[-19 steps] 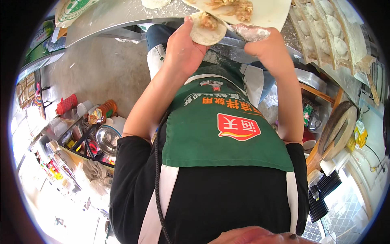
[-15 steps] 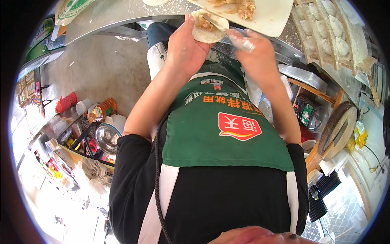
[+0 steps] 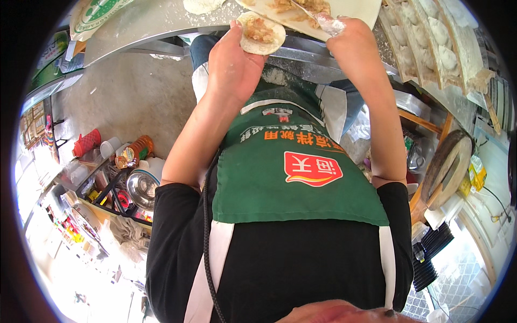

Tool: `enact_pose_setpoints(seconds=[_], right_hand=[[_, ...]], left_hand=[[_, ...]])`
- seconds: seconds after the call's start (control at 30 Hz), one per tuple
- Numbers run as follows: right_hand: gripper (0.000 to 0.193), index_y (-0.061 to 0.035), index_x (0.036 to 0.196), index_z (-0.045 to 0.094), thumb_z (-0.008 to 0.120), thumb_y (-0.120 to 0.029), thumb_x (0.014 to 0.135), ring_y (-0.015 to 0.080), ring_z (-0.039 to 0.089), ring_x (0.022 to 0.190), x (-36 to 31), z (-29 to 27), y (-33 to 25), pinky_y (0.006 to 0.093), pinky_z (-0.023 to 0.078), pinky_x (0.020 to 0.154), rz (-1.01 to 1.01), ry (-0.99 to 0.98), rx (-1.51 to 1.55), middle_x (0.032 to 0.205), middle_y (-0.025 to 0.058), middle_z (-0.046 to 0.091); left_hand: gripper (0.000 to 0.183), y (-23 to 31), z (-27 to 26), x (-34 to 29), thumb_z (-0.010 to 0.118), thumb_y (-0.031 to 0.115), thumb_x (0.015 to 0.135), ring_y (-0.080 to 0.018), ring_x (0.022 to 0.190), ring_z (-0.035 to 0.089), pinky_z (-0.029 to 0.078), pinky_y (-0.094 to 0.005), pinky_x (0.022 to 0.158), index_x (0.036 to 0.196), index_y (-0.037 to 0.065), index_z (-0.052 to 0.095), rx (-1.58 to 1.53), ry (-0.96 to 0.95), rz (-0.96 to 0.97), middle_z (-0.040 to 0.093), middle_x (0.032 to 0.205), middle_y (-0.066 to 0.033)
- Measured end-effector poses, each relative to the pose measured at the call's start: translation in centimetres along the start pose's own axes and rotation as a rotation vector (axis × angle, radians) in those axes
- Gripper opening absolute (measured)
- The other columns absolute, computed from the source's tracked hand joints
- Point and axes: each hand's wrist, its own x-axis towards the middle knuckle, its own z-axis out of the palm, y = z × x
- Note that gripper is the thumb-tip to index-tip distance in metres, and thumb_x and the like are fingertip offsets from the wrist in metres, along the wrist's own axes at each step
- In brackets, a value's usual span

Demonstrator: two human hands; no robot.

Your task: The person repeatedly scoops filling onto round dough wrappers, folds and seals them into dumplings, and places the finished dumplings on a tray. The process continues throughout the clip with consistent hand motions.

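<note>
Dough wrapper [image 3: 257, 49] bearing filling [image 3: 259, 31] sits just off the near left edge of the plate [image 3: 360, 9], supported by the left hand [image 3: 234, 67], thumb at its rim and other fingers mostly hidden, likely to keep it level. At the plate's near right edge, the right hand [image 3: 353, 42] grips a thin tool [image 3: 305, 9], slanted over heaped filling [image 3: 319, 6], perhaps for reach. Farther right of the plate, dough pieces [image 3: 447, 57] sit in rows between strips [image 3: 431, 46], presumably to stay separate.
</note>
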Motion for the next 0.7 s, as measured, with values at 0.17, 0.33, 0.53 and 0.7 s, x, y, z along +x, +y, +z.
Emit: enact_pose_setpoints(seconds=[0.17,0.33,0.53,0.7], right_hand=[[0.011,0.0028,0.071,0.062,0.061,-0.006,0.065,0.0262,0.060,0.077,0.1,1.0,-0.6,0.0335,0.047,0.070,0.077,-0.043,0.386,0.077,0.0152,0.063],[0.011,0.0036,0.069,0.058,0.061,-0.005,0.062,0.0137,0.051,0.053,0.6,-1.3,-1.3,0.0280,0.043,0.053,0.544,-0.127,1.014,0.060,0.0059,0.056],[0.017,0.0033,0.080,0.062,0.061,-0.005,0.064,0.0110,0.050,0.055,0.7,-2.1,-3.9,0.0277,0.042,0.054,0.501,-0.115,1.094,0.061,0.0052,0.057],[0.032,-0.0039,0.105,0.062,0.056,-0.001,0.074,0.0349,0.061,0.066,-1.0,1.9,-6.8,0.0388,0.050,0.062,-0.025,0.394,0.431,0.082,0.0188,0.062]], left_hand=[[0.040,0.2,0.0,0.1,0.031,0.019,0.100,-0.0282,0.123,0.044,0.035,-0.0425,0.106,0.129,-0.008,0.035,0.021,0.012,0.005,0.045,0.131,-0.0173],[0.038,0.2,-0.6,0.6,0.031,0.018,0.101,-0.0262,0.120,0.047,0.039,-0.0402,0.103,0.126,-0.009,0.035,-0.011,-0.036,0.004,0.046,0.128,-0.0168],[0.039,0.2,-0.4,0.5,0.029,0.020,0.101,-0.0277,0.121,0.046,0.038,-0.0422,0.103,0.127,-0.008,0.036,-0.030,-0.038,0.003,0.045,0.130,-0.0168],[0.040,0.1,-0.1,0.3,0.027,0.022,0.101,-0.0291,0.123,0.044,0.036,-0.0434,0.105,0.128,-0.007,0.035,-0.070,-0.023,-0.019,0.043,0.131,-0.0174]])
